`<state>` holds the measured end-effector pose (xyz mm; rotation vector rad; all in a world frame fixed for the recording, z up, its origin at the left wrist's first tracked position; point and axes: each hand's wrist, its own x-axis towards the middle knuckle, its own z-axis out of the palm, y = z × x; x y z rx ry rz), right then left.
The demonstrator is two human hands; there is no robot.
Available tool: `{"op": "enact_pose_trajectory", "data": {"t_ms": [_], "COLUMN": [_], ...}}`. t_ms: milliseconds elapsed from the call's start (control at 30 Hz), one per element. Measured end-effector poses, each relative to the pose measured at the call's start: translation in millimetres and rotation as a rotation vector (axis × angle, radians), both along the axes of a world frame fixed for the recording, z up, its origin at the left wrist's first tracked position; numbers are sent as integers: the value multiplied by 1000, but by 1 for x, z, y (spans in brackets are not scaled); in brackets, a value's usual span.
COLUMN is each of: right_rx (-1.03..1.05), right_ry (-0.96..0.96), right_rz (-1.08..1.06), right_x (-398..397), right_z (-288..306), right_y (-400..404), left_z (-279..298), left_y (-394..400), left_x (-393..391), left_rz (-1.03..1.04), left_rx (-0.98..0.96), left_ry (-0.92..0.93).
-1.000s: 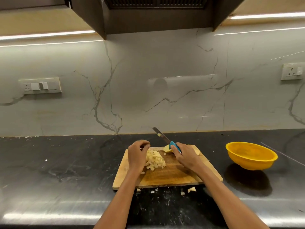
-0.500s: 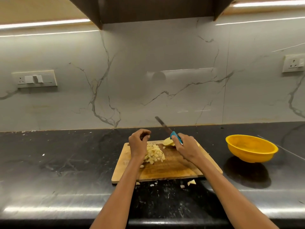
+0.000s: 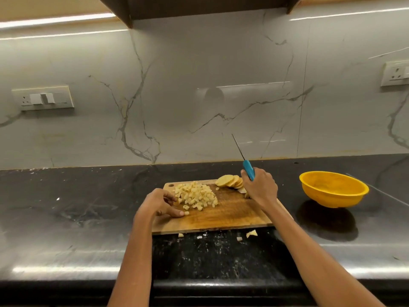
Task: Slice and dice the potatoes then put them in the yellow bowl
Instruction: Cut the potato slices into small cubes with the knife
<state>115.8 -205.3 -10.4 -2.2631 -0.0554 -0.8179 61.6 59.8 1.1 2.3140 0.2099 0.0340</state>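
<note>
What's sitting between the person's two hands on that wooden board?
In the head view, a heap of pale diced potato cubes lies on the wooden cutting board, between the left hand and the right hand.

The right hand (image 3: 260, 188) hides most of the knife (image 3: 244, 159) handle and the nearest potato slices (image 3: 230, 181). The wall socket (image 3: 396, 73) is cut off by the right edge.

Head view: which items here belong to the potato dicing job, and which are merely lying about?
Part of the job:
diced potato
potato slices
knife, held in right hand
cutting board
yellow bowl
left hand, beside the dice

Lying about:
stray potato bits on the countertop
wall sockets
</note>
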Motion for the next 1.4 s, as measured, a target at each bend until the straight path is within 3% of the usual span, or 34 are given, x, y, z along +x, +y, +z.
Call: {"op": "enact_pose_trajectory", "data": {"t_ms": [367, 567, 833, 1033, 1133, 1267, 1400], "right_rx": [125, 204, 154, 119, 95, 93, 90], "right_ry": [-22, -108, -175, -240, -257, -258, -255], "right_rz": [-33, -21, -11, 45, 61, 64, 55], "right_x": [7, 14, 26, 40, 43, 44, 44], "right_z": [-1, -2, -1, 0, -1, -1, -1], "right_y": [-2, -6, -6, -7, -7, -7, -9], "left_z": [-5, 0, 5, 6, 6, 8, 10], "left_y": [-36, -63, -106, -120, -120, -113, -103], "left_x": [9, 24, 65, 107, 119, 124, 116], "left_rz": [220, 191, 29, -243, -303, -297, -240], "left_rx": [34, 150, 288, 513, 527, 503, 343], "left_ry": [-525, -657, -622, -284, -158, -250, -409]}}
